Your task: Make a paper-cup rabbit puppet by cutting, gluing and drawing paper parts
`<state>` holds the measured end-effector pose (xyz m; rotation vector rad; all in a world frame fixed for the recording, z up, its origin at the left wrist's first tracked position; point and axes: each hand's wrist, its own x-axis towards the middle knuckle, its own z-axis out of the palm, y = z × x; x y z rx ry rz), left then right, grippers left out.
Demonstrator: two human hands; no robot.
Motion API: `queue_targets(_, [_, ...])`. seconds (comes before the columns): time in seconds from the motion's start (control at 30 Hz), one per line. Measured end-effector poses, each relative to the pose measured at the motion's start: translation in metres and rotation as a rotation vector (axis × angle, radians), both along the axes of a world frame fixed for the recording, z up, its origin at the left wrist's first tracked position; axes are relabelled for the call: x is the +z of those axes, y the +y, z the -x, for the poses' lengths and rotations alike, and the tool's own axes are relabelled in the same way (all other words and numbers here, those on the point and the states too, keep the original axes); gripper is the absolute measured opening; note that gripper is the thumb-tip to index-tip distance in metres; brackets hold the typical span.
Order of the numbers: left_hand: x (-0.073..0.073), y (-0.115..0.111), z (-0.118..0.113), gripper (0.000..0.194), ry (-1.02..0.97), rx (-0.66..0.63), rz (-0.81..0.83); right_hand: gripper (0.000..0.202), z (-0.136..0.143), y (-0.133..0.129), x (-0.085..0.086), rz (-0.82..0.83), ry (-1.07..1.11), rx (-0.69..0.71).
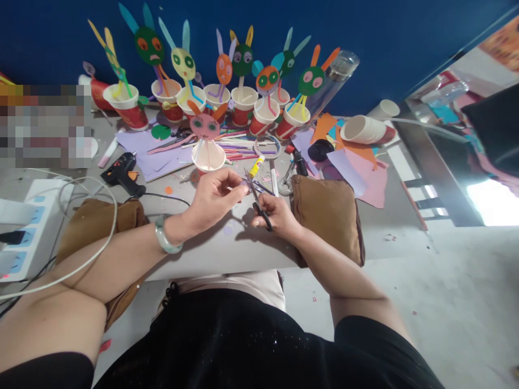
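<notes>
Left of centre, on the worktop [227, 254]: my left hand [213, 200], fingers pinched together on a small paper piece [244, 185], too small to make out. Just right of it: my right hand [275, 213], closed on the loops of the scissors [256, 199]; their long axis runs away from me, blades pointing far-left into the piece. Far side: a row of paper-cup figures [243, 102].
</notes>
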<state>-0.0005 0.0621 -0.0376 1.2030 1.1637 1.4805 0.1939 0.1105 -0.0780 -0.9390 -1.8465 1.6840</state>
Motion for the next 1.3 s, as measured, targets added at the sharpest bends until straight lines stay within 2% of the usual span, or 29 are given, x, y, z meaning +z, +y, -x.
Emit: queue_targets(1.3, [0.0055, -0.0012, -0.0004, 0.019, -0.019, -0.007, 0.036, 0.071, 0.0006, 0.0015, -0.0008, -0.047, -0.020, -0.006])
